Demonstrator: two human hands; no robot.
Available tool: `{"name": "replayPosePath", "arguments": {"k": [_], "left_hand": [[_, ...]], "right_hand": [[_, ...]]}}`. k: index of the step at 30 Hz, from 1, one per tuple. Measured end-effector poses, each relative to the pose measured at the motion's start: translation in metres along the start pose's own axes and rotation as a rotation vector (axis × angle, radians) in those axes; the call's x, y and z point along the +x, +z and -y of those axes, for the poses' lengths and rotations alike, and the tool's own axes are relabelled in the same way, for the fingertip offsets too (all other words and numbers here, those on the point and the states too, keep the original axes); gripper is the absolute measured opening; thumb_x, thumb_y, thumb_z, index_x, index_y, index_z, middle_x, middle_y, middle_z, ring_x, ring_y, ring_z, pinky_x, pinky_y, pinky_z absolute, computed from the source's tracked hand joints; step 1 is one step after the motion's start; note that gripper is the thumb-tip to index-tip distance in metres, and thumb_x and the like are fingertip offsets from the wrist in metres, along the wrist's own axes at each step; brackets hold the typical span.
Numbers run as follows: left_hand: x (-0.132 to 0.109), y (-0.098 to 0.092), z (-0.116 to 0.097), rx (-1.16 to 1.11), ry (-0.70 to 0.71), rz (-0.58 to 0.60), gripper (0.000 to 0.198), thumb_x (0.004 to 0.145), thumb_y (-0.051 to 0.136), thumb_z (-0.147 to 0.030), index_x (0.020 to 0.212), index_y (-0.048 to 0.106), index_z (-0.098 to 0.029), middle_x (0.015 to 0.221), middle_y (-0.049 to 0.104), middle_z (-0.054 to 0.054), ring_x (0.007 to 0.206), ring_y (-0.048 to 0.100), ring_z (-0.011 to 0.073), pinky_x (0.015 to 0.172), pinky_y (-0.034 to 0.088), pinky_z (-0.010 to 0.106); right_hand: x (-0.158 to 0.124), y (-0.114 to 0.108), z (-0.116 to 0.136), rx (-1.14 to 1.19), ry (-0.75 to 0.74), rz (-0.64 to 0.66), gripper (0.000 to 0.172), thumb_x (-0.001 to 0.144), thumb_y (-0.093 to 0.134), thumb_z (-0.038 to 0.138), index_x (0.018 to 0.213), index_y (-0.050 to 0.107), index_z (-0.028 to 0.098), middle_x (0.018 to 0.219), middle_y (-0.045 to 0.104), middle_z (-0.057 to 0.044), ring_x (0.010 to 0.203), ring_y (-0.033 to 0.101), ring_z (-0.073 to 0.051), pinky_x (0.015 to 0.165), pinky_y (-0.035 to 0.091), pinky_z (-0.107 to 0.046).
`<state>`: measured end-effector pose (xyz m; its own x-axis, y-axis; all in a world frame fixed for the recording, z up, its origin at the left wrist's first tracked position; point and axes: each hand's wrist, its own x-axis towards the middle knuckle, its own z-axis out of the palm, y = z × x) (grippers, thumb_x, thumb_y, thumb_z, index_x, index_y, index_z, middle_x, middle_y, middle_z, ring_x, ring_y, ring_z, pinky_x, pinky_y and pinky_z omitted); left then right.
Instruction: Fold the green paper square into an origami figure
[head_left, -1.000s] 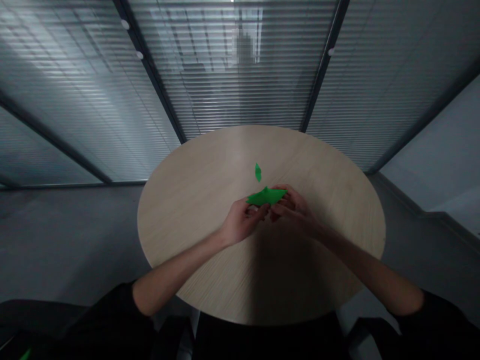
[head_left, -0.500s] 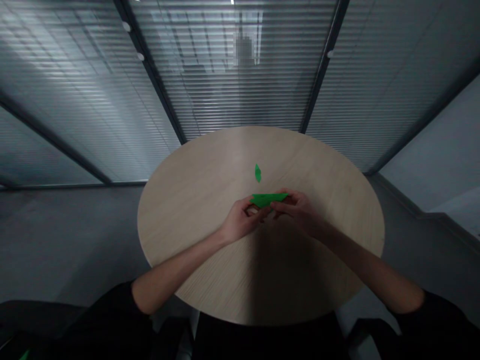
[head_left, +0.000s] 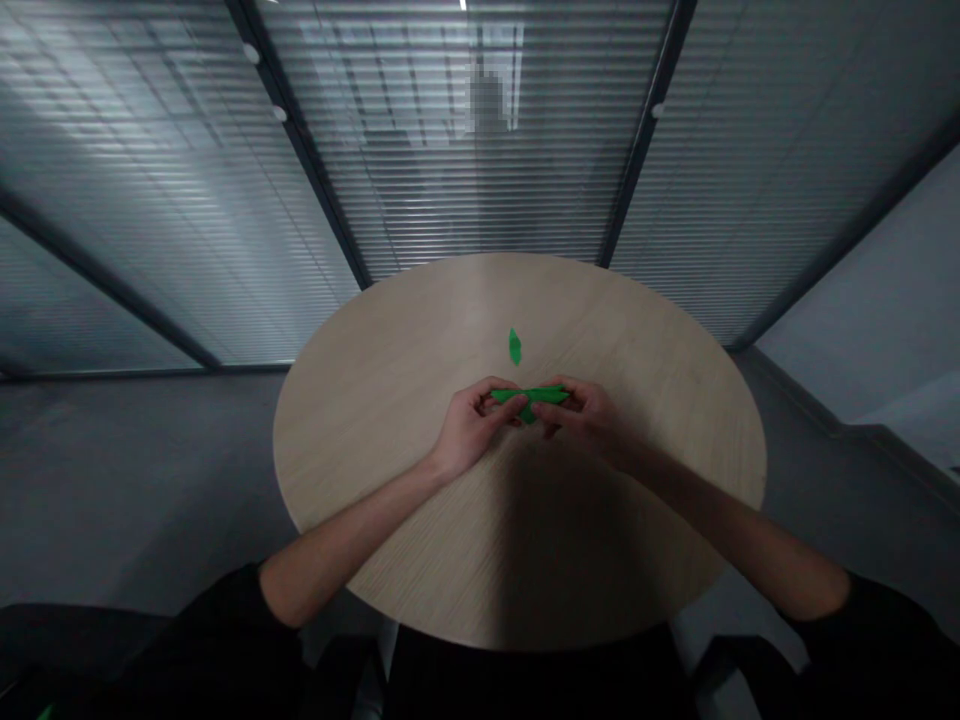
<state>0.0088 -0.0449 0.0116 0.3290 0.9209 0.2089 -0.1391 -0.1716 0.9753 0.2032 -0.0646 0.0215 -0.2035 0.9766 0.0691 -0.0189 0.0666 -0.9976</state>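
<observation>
We have a closed grip with both hands: our left hand (head_left: 472,430) and our right hand (head_left: 585,420) pinch a long folded strip of bright green paper (head_left: 541,396) from either end, and the two hands nearly meet beneath it.

Around us stands a glass partition with grey horizontal blinds (head_left: 465,170), set in dark metal frames, above a dark grey floor (head_left: 127,470). A round table of pale wood-grain laminate (head_left: 465,300) fills the middle of the view. Our bare forearms (head_left: 352,540) reach in over its near edge from black sleeves (head_left: 217,620), and they bring our hands to about the centre of the tabletop. The strip sits there, held in our fingers, though we cannot tell from this view whether it touches the surface.

So far, the paper has been folded into a narrow, layered shape with pointed ends, and a small green flap (head_left: 529,416) pokes out below its middle. Nothing in view shows how many folds remain. A small leaf-shaped green piece (head_left: 514,346) lies on the table just beyond the strip, apart from it and from both hands.
</observation>
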Motion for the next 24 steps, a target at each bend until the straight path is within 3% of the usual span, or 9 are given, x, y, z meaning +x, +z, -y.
{"name": "replayPosePath", "arguments": {"k": [10,16,24], "left_hand": [[0.003,-0.001,0.000,-0.078,-0.053,-0.016,0.038,0.078,0.086,-0.043,0.096,0.070,-0.014,0.077,0.076,0.003,0.065,0.072,0.0156,0.068,0.063,0.031],[0.002,-0.001,-0.004,-0.087,-0.053,-0.011,0.039,0.075,0.089,-0.042,0.093,0.068,-0.014,0.076,0.075,0.003,0.064,0.071,0.0151,0.066,0.063,0.030],[-0.006,0.006,-0.013,0.088,0.033,0.036,0.028,0.084,0.082,-0.036,0.096,0.068,-0.015,0.085,0.076,0.005,0.074,0.073,0.0159,0.069,0.060,0.026]], "right_hand": [[0.003,0.010,-0.005,-0.023,-0.059,-0.132,0.041,0.078,0.081,0.057,0.075,0.066,0.018,0.059,0.062,0.002,0.050,0.058,-0.012,0.046,0.049,-0.024],[-0.002,0.006,-0.002,-0.046,-0.099,-0.123,0.037,0.082,0.078,0.055,0.077,0.069,0.019,0.062,0.064,0.001,0.053,0.059,-0.012,0.050,0.051,-0.025],[-0.003,0.005,-0.005,-0.099,-0.123,-0.093,0.037,0.081,0.079,0.054,0.072,0.068,0.020,0.058,0.062,0.002,0.049,0.057,-0.011,0.046,0.045,-0.023]]}}
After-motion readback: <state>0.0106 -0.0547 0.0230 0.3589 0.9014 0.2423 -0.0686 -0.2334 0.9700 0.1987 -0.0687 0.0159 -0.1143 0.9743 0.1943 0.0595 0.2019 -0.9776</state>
